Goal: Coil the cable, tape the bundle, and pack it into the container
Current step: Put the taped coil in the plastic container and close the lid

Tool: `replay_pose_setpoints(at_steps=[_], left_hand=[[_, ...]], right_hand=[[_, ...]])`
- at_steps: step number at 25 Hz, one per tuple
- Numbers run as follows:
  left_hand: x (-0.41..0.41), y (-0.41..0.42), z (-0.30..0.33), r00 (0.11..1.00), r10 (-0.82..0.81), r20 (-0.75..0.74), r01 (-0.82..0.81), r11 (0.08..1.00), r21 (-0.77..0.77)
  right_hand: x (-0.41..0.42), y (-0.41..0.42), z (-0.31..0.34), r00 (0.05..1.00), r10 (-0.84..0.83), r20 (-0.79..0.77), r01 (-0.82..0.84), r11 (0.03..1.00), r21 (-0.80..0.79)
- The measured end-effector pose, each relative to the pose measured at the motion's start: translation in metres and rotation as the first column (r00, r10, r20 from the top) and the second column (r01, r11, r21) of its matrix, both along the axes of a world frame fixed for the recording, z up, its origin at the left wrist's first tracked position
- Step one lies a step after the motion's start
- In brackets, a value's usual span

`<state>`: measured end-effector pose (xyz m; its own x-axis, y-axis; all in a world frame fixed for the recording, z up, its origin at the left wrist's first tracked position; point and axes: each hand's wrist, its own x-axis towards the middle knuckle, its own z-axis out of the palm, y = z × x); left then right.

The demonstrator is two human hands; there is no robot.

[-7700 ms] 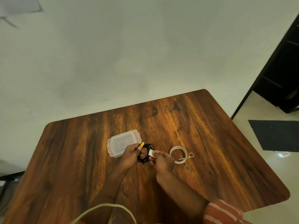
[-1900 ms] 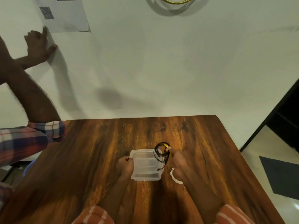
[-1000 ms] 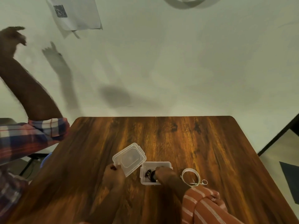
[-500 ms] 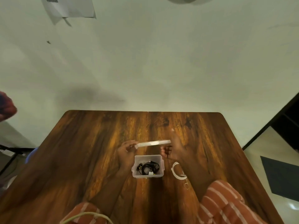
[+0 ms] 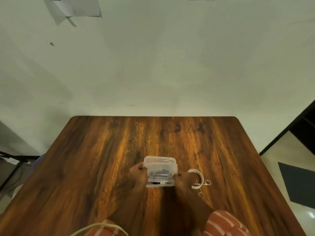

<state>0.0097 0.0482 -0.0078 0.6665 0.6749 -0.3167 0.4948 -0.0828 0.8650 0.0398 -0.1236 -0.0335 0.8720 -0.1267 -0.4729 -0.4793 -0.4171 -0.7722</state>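
A small clear plastic container stands on the wooden table with its clear lid lying on top. Through the plastic I see the black coiled cable with a bit of white tape on it. My left hand grips the lid and box at their left side. My right hand grips them at the right side. Fingers of both hands press on the lid's edges.
A white tape roll lies just right of my right hand, with small scissors across it. The table's far edge meets a pale wall. A sheet of paper hangs on the wall at the upper left. Dark floor mat at right.
The lid, held above the open box half a second ago, now lies on the container. Both hands came down to the box's sides. The other person has left the view.
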Motion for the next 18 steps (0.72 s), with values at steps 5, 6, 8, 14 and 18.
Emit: replay_pose_setpoints(at_steps=[5, 6, 8, 14, 18], left_hand=[[-0.006, 0.001, -0.019, 0.989, -0.011, -0.15, 0.042, 0.977, 0.209], [-0.008, 0.001, -0.022, 0.985, -0.021, -0.17, 0.059, 0.973, 0.223], [-0.011, 0.002, -0.029, 0.985, -0.055, -0.164, 0.091, 0.971, 0.219], [-0.015, 0.004, -0.037, 0.98, -0.091, -0.178, 0.13, 0.967, 0.218], [-0.004, 0.012, -0.033, 0.977, -0.123, -0.175, 0.153, 0.973, 0.173]], right_hand=[[-0.005, 0.007, -0.001, 0.999, 0.024, 0.037, -0.021, 0.996, -0.082], [-0.004, 0.008, -0.001, 1.0, 0.02, 0.024, -0.018, 0.996, -0.082], [-0.004, 0.007, -0.004, 1.0, 0.002, -0.001, -0.002, 0.998, -0.059], [0.004, -0.002, -0.006, 0.989, -0.043, -0.144, 0.041, 0.999, -0.015], [0.007, 0.003, -0.007, 0.984, -0.077, -0.16, 0.09, 0.993, 0.078]])
